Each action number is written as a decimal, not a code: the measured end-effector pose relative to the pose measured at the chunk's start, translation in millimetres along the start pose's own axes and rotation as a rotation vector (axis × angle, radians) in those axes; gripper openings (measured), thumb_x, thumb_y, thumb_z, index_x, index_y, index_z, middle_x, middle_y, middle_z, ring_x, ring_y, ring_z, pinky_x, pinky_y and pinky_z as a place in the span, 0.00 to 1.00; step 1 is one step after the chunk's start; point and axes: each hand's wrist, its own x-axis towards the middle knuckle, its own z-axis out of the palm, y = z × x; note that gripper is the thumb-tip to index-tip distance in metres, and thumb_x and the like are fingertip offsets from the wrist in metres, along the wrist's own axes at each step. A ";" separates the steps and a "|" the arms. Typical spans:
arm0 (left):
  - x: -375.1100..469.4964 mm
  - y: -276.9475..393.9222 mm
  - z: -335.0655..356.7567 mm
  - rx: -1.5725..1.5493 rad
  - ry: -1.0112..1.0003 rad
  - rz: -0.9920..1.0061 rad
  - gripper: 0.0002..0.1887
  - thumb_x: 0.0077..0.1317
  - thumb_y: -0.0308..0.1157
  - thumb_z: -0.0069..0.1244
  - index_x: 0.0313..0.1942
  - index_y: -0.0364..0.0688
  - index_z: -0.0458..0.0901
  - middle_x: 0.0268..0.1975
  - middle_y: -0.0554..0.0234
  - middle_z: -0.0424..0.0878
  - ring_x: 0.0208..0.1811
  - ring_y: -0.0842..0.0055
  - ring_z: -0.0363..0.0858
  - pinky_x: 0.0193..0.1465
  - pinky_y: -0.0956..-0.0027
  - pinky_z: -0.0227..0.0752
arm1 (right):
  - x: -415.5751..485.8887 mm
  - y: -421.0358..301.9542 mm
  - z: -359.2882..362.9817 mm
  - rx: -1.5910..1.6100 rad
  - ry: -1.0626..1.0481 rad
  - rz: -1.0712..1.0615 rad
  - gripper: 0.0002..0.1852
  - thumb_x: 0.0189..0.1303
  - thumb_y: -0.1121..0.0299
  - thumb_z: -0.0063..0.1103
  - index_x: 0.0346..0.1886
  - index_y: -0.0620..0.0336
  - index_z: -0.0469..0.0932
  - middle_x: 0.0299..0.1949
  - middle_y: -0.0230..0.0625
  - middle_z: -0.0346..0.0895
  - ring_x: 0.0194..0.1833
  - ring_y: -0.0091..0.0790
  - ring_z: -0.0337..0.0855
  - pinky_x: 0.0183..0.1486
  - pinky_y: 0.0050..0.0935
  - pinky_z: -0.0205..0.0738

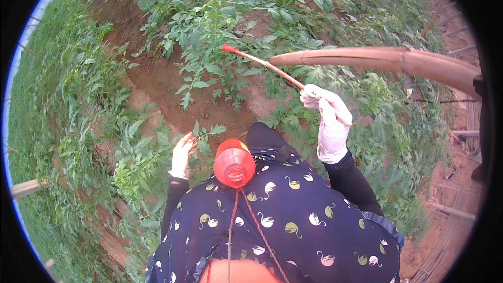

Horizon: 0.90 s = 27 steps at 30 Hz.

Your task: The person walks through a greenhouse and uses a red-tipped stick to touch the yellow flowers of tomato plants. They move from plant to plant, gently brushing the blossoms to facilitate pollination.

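Observation:
My right hand (329, 122), in a white glove, grips a thin bamboo stick (281, 72) by its lower end. The stick slants up and left, and its far tip is coated red. At lower left, my left hand (183, 155) wears a white glove with red-stained fingertips. Those fingers are curled at the stem of a leafy tomato shoot (206, 135), apparently pinching it. Between my hands, a red plastic bottle (234, 163) with an open mouth hangs against my front on a twisted cord (232, 228). Red shows inside its neck.
Tomato plants (208, 27) spread ahead and to both sides, with bare soil (169, 86) between rows. A thick bamboo pole (353, 56) crosses from the right, above the stick hand. A wooden stake (25, 188) juts in at left. Poles lie on reddish ground (452, 192) at far right.

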 end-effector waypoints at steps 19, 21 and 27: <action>-5.5 40.8 -35.4 0.116 0.047 0.213 0.25 0.68 0.43 0.49 0.63 0.44 0.72 0.54 0.62 0.80 0.49 0.79 0.78 0.54 0.72 0.67 | 59.1 -14.8 -103.0 -0.493 0.533 -0.384 0.10 0.62 0.82 0.57 0.45 0.67 0.82 0.43 0.37 0.84 0.44 0.25 0.82 0.49 0.23 0.74; 4.6 57.9 -39.7 0.128 0.070 0.219 0.25 0.68 0.42 0.49 0.63 0.44 0.72 0.54 0.63 0.80 0.49 0.80 0.78 0.53 0.74 0.67 | 61.3 4.7 -116.6 -0.366 0.629 -0.350 0.10 0.62 0.82 0.57 0.45 0.66 0.82 0.44 0.35 0.84 0.45 0.24 0.81 0.50 0.22 0.73; 24.6 94.2 -34.3 0.208 -0.044 0.260 0.25 0.68 0.42 0.50 0.62 0.42 0.73 0.52 0.63 0.80 0.47 0.79 0.79 0.51 0.75 0.67 | 97.0 93.7 -146.0 0.054 0.898 -0.239 0.13 0.61 0.81 0.53 0.48 0.65 0.81 0.43 0.31 0.82 0.40 0.19 0.77 0.42 0.16 0.70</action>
